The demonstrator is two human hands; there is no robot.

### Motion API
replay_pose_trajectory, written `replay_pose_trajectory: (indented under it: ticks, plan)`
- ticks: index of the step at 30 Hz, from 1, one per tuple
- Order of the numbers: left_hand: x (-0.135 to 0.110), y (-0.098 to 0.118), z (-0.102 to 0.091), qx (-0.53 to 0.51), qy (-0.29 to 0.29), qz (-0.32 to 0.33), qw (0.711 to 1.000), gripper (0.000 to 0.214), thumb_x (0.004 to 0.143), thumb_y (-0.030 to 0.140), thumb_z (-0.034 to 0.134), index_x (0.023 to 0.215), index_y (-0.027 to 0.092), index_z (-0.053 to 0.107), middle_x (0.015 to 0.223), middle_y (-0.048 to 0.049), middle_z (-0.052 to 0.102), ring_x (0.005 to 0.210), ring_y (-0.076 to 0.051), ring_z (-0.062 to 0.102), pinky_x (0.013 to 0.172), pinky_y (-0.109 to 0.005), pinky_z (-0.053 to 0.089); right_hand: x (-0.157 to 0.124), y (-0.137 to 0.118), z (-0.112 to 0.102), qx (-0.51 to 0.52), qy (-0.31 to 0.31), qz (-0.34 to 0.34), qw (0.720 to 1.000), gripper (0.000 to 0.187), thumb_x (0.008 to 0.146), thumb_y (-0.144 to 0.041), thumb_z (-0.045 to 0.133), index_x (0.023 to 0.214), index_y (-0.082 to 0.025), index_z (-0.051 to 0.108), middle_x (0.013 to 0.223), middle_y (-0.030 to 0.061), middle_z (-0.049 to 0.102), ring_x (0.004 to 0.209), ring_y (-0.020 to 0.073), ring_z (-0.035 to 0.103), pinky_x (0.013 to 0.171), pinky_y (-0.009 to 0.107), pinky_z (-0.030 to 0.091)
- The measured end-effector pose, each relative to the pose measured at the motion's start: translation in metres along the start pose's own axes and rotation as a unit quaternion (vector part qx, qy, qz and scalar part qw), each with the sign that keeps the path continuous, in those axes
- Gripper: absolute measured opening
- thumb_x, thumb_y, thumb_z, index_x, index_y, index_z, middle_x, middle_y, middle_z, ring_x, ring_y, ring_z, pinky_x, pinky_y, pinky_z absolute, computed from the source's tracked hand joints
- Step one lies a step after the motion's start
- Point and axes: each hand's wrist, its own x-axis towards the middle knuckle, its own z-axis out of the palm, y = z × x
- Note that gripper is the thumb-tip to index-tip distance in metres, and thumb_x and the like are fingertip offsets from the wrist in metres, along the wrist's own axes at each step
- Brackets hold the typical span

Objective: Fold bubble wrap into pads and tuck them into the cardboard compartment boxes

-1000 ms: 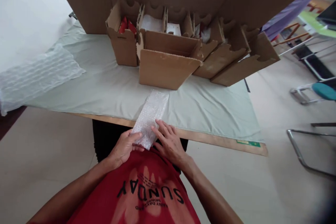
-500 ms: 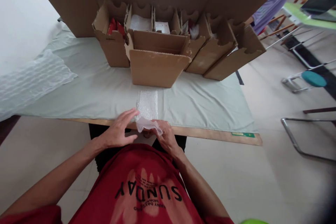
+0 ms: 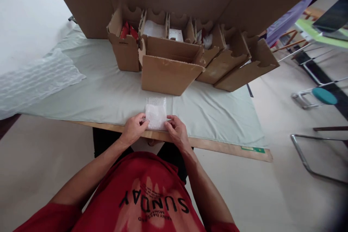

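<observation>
A small piece of bubble wrap, folded flat into a rectangle, lies at the table's front edge, its near part looking thicker and whiter. My left hand grips its left edge, with thumb and fingers bent against it. Along the right edge, my right hand holds it between thumb and fingers. Whether anything is inside the bubble wrap I cannot tell. Just beyond it stands an open cardboard box.
Several open cardboard bins stand in a row at the back, some with red or white items inside. A large sheet of bubble wrap hangs over the table's left side. A teal stool is on the floor at right.
The loose near flap of the bubble wrap, raised in my right hand before, now lies folded over the rest. My left hand, open earlier, has closed on the left edge.
</observation>
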Motion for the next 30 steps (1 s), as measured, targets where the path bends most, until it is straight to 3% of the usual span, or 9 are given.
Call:
replay_pose_trajectory:
  ticks: [3,8,12,15,18,23,25,30]
  plan:
    - [0.004,0.001,0.003,0.049,0.014,-0.001,0.999,0.02,0.084,0.03,0.06,0.099,0.019,0.068,0.058,0.0055,0.057,0.053,-0.012,0.05,0.058,-0.024,0.036,0.004,-0.002,0.004,-0.003,0.022,0.009,1.0,0.033,0.086,-0.038,0.055,0.112,-0.018,0.06,0.074,0.0018,0.069,0.066,0.018,0.063,0.065,0.03,0.048]
    - [0.004,0.002,0.005,0.09,0.026,0.015,0.995,0.018,0.087,0.035,0.058,0.087,0.02,0.067,0.066,0.0015,0.064,0.059,-0.014,0.055,0.062,-0.026,0.04,0.007,-0.002,0.005,-0.029,0.026,0.002,0.999,0.022,0.085,-0.041,0.057,0.091,-0.021,0.061,0.071,0.0013,0.067,0.065,0.0176,0.061,0.062,0.029,0.045]
    - [0.001,0.0,0.003,0.086,0.026,0.063,0.994,0.019,0.081,0.038,0.061,0.083,0.02,0.064,0.072,-0.0009,0.064,0.068,-0.017,0.059,0.068,-0.028,0.045,0.006,0.001,0.004,-0.043,0.036,-0.008,0.998,0.02,0.088,-0.041,0.051,0.082,-0.023,0.056,0.07,0.0004,0.064,0.064,0.0167,0.057,0.06,0.028,0.041]
    - [0.0,-0.004,0.0,0.1,0.025,0.104,0.989,0.017,0.081,0.036,0.057,0.074,0.02,0.059,0.07,-0.001,0.059,0.069,-0.018,0.057,0.07,-0.03,0.045,0.005,0.001,0.005,-0.042,0.037,-0.008,0.998,0.02,0.091,-0.042,0.048,0.085,-0.024,0.054,0.066,-0.002,0.059,0.06,0.0161,0.055,0.058,0.027,0.04]
    - [-0.001,-0.006,-0.001,0.093,0.02,0.103,0.99,0.02,0.084,0.037,0.052,0.071,0.021,0.054,0.068,0.0004,0.056,0.067,-0.016,0.054,0.067,-0.029,0.044,0.004,-0.002,0.004,-0.032,0.032,-0.011,0.999,0.022,0.092,-0.044,0.049,0.089,-0.023,0.056,0.066,-0.0016,0.061,0.059,0.0161,0.056,0.059,0.028,0.043]
    - [-0.004,-0.006,-0.001,0.056,0.021,0.07,0.996,0.019,0.086,0.037,0.052,0.074,0.022,0.054,0.067,0.0019,0.057,0.064,-0.015,0.055,0.063,-0.027,0.043,-0.003,-0.001,-0.002,-0.032,0.026,-0.042,0.998,0.044,0.082,-0.049,0.068,0.115,-0.019,0.062,0.095,0.0077,0.075,0.084,0.0225,0.068,0.077,0.034,0.052]
    - [-0.004,-0.006,0.0,0.05,0.02,0.058,0.997,0.019,0.086,0.036,0.052,0.075,0.022,0.056,0.068,0.0013,0.06,0.065,-0.015,0.057,0.063,-0.027,0.044,-0.005,0.003,-0.003,-0.051,0.025,-0.052,0.997,0.045,0.081,-0.046,0.069,0.117,-0.02,0.064,0.103,0.0098,0.076,0.091,0.0244,0.069,0.082,0.036,0.053]
    - [0.0,-0.007,0.004,0.093,0.031,0.034,0.995,0.014,0.086,0.027,0.058,0.096,0.02,0.065,0.078,-0.0009,0.069,0.074,-0.018,0.065,0.071,-0.029,0.05,-0.002,0.006,0.004,-0.094,0.04,-0.022,0.995,0.034,0.091,-0.036,0.054,0.118,-0.019,0.065,0.082,0.0046,0.075,0.08,0.0216,0.07,0.079,0.034,0.053]
